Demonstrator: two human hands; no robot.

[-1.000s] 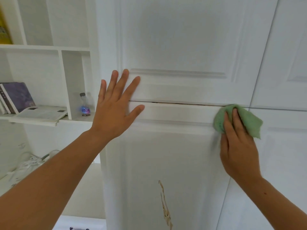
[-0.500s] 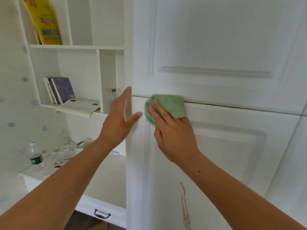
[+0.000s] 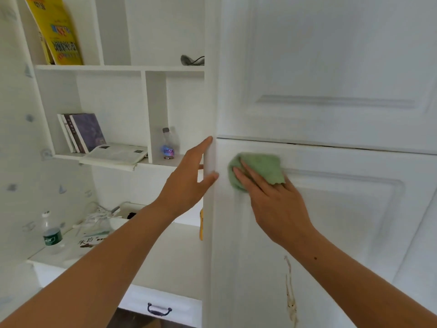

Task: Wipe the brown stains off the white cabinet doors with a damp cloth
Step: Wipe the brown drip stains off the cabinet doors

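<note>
cloth [image 3: 257, 168]: soft, limp, light, spread on lower door [image 3: 343, 221] top-left corner | right hand [image 3: 274, 200]: fingers straight, pressing cloth flat; likely best driven under a spread palm | left hand [image 3: 189, 178]: relaxed, bracing door edge | stain [image 3: 290, 292]: below, unwiped

White shelf [image 3: 63, 157] with books [image 3: 82, 132] and bottle [image 3: 168, 144]
</note>
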